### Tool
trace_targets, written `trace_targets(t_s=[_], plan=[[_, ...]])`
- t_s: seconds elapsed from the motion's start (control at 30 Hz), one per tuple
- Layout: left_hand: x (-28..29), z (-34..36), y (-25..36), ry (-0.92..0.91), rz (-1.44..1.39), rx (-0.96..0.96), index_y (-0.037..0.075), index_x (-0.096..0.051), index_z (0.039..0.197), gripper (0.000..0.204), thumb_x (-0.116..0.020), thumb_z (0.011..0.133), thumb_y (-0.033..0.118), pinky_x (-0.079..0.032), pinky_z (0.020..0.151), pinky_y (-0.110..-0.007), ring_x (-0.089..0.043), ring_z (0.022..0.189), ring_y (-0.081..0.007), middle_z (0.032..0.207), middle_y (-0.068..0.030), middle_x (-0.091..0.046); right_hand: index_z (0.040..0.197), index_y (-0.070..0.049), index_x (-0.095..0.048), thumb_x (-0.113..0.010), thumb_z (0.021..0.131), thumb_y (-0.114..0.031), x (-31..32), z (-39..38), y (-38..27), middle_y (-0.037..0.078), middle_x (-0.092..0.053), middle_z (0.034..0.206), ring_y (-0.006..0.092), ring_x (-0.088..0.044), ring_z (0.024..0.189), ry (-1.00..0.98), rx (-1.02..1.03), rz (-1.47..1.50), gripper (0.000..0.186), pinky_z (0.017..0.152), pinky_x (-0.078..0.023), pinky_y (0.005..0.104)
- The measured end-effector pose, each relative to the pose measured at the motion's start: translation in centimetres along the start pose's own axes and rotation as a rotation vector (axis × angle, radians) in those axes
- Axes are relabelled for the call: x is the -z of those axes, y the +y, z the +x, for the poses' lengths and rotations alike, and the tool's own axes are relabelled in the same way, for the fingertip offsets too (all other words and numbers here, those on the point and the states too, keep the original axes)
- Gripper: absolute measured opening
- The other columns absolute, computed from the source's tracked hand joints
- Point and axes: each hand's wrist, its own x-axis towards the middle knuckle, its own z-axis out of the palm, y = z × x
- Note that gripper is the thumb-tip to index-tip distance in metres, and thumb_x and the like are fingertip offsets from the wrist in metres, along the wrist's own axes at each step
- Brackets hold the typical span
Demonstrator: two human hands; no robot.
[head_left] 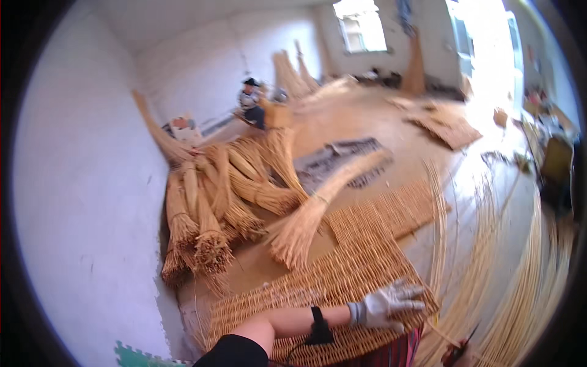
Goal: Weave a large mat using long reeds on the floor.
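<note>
A woven wicker panel (330, 281) lies across my lap, over a dark red striped cloth. My left hand (388, 304), in a white glove, rests on its right end with the fingers spread. A dark strap with a small black device sits on that forearm. At the lower right edge my right hand (458, 356) is partly cut off. Its fingers are closed on a hand tool with a thin dark pointed blade (472, 332); the rest of the tool is hard to make out. A pale wicker rod (441, 333) runs from the panel's corner toward this hand.
Tied wicker bundles (211, 244) are heaped at left by the white wall; one loose bundle (330, 199) lies on a dark cloth (342, 153). Long rods (477, 269) spread over the floor at right. Another panel (391, 208) lies beyond mine. A person (251, 104) sits far back.
</note>
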Motion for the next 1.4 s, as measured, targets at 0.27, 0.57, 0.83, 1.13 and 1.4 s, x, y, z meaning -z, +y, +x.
trace_targets(t_s=[0.27, 0.57, 0.83, 1.13, 1.4], plan=[[-1.2, -0.4, -1.8, 0.061, -0.018, -0.012, 0.024, -0.048, 0.161, 0.074, -0.061, 0.099, 0.063, -0.013, 0.131, -0.062, -0.028, 0.16, -0.0384, 0.172, -0.0145, -0.033, 0.112, -0.008, -0.068, -0.055, 0.109, -0.033, -1.2, -3.1, 2.3, -0.001, -0.058, 0.081, 0.011, -0.05, 0.064, 0.044, -0.04, -0.117, 0.029, 0.059, -0.044, 0.0252], [0.9, 0.4, -1.6, -0.064, -0.159, -0.19, 0.015, -0.038, 0.165, 0.098, -0.071, 0.089, 0.067, -0.012, 0.131, -0.063, -0.028, 0.161, -0.0354, 0.173, -0.0117, -0.034, 0.133, -0.009, -0.06, -0.067, 0.106, -0.018, -4.4, -9.2, 3.2, -0.003, -0.057, 0.104, 0.009, -0.053, 0.094, -0.309, 0.187, -0.533, 0.03, 0.084, -0.045, 0.0247], [0.3, 3.1, -0.9, -0.168, 0.074, -0.126, 0.008, -0.056, 0.153, 0.104, -0.077, 0.075, 0.073, -0.02, 0.131, -0.06, -0.045, 0.151, -0.0369, 0.159, -0.0143, -0.054, 0.15, -0.004, -0.053, -0.069, 0.101, -0.022, -4.7, -13.7, -2.7, 0.02, -0.069, 0.121, 0.0356, -0.069, 0.109, -0.372, 0.077, -0.775, 0.055, 0.098, -0.053, 0.0375], [0.0, 4.9, -0.3, -0.182, 0.055, -0.138, 0.015, -0.056, 0.154, 0.101, -0.076, 0.075, 0.073, -0.017, 0.133, -0.055, -0.04, 0.155, -0.0294, 0.161, -0.0069, -0.052, 0.151, -0.028, -0.062, -0.068, 0.099, -0.021, -5.4, -12.1, -3.7, 0.011, -0.076, 0.126, 0.0301, -0.076, 0.101, -0.373, 0.324, -1.057, 0.053, 0.085, -0.061, 0.0374], [0.0, 5.1, -0.5, -0.19, 0.02, -0.136, 0.016, -0.059, 0.153, 0.099, -0.081, 0.072, 0.069, -0.02, 0.132, -0.056, -0.044, 0.153, -0.0298, 0.16, -0.0064, -0.054, 0.146, -0.028, -0.067, -0.07, 0.098, -0.02, -5.4, -11.4, -3.3, 0.009, -0.078, 0.122, 0.0286, -0.077, 0.102, -0.364, 0.326, -1.053, 0.049, 0.083, -0.061, 0.0378]])
